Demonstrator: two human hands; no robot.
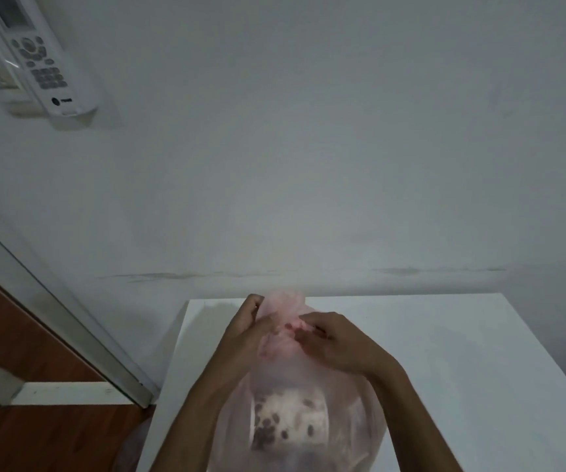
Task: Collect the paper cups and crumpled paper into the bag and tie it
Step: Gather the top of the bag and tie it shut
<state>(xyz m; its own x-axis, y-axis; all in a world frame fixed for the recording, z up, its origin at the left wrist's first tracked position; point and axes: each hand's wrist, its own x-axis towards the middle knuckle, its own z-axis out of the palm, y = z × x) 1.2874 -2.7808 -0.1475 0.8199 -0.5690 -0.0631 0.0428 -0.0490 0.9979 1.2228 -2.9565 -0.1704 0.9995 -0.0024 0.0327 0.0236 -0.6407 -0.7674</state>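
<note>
Bag (308, 379): 1 pale pink, see-through plastic bag stands upright on the near part of the white table (462, 352), its long axis running from the table up to a gathered neck that points up and away toward the wall. Through its side shows 1 paper cup (290, 425) with dark spots; whether more cups or crumpled paper lie behind it I cannot tell. 2 hands meet at the neck. The left hand (245, 332) has its fingers curled round the bunched plastic from the left, and the right hand (331, 342) pinches the twisted part from the right. The table top is smooth and stands against a plain white wall (342, 148). 1 white remote control (38, 56) sits in a wall holder at far left. Reddish wooden floor (53, 437) and a white door frame (70, 318) lie to the left.
</note>
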